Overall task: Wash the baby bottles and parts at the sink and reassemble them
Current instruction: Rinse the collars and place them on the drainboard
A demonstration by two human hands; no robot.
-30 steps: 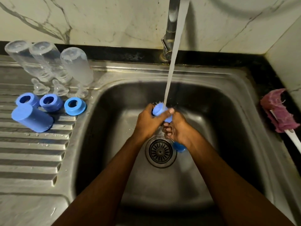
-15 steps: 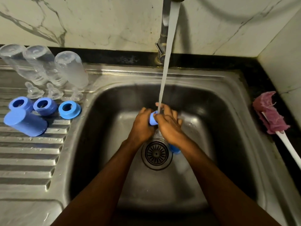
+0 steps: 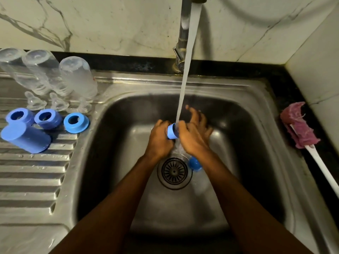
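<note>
1. Mid-sink [image 3: 247,125], the left hand [image 3: 158,139] grips a blue cap [image 3: 172,132] under the tap stream [image 3: 185,79]. The right hand [image 3: 194,138], fingers loosely fanned, touches its open mouth
2. To rinse well, tilt the mouth toward 12 o'clock so water floods inside, and rub round the rim
3. A second cap [image 3: 195,163] lies at the hands' 5 o'clock, and upturned bottles [image 3: 77,77] and rings [image 3: 76,122] stand at 10 o'clock on the surface [image 3: 33,171]

Right hand [image 3: 194,138] now apparently open-fingered over cap [image 3: 172,132]
</note>
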